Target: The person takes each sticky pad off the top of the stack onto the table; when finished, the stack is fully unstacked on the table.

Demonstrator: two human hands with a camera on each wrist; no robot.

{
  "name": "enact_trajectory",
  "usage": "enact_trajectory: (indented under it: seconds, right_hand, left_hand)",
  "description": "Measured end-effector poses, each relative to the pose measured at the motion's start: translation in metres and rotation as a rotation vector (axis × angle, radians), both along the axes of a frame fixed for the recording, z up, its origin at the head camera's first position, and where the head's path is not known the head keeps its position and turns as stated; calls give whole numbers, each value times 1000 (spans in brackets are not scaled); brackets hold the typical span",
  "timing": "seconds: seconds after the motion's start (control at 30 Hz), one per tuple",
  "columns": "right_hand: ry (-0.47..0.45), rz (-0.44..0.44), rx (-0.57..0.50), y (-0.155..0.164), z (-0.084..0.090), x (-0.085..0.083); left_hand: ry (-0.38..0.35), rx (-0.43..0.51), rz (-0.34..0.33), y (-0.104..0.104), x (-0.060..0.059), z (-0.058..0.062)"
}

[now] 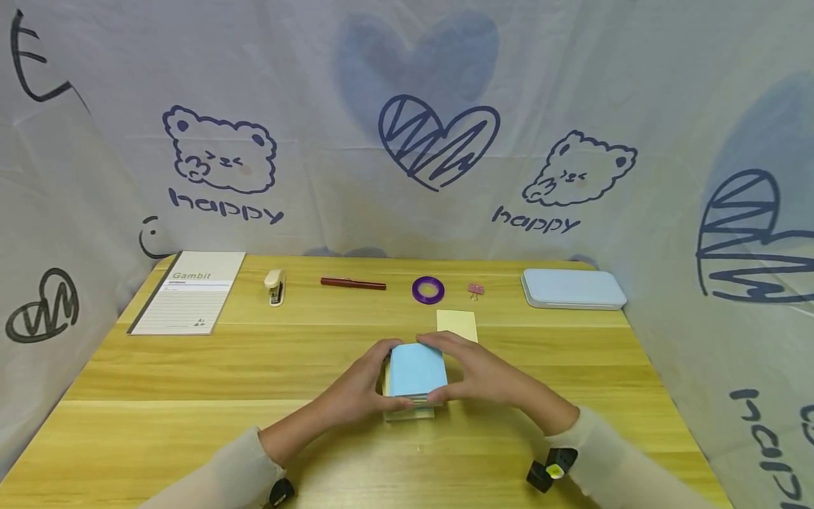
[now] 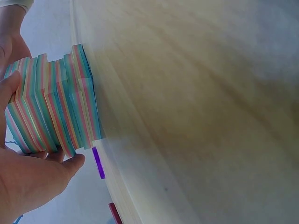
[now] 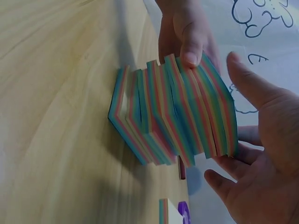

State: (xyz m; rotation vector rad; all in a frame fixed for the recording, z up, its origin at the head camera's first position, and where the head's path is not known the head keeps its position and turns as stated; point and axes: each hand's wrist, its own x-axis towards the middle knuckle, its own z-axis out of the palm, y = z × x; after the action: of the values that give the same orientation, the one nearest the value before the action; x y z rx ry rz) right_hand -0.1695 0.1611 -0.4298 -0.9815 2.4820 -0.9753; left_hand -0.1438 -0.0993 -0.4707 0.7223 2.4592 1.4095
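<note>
On the yellowish wooden table [image 1: 254, 382] stands a tall stack of square, light-blue-topped paper note pads [image 1: 417, 369], just nearer than a pale yellow square pad [image 1: 456, 324]. The left hand [image 1: 360, 384] grips it, thumb on the near side, probably to keep the loose layers from sliding, while the right hand [image 1: 481, 371] spreads wide about its upper right side, seemingly to steady it. Its edges show blue, pink and yellow stripes, the layers jutting out unevenly

On the desk [image 1: 242, 378], a lone pad [image 1: 456, 323] is set behind and right of a stack of note pads [image 1: 417, 371], while notebook [image 1: 191, 293], stapler [image 1: 275, 287], pen [image 1: 352, 283], tape roll [image 1: 416, 290], clip [image 1: 475, 290] and case [image 1: 574, 288] are ranged left to right along the back.
</note>
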Motion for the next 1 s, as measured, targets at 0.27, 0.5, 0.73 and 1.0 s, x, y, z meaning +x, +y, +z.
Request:
enact_trajectory:
  seconds: [0.27, 0.5, 0.73, 1.0]
  right_hand:
    - [17, -11, 1, -3, -2, 3]
    - [50, 12, 33, -2, 0, 1]
    - [87, 9, 64, 0, 3, 1]
    - [116, -19, 40, 21, 14, -1]
  left_hand:
    - [-16, 4, 4, 0, 2, 1]
    - [-24, 5, 9, 0, 2, 1]
    - [-21, -5, 11, 0, 1, 2]
    - [-16, -23, 26, 1, 2, 4]
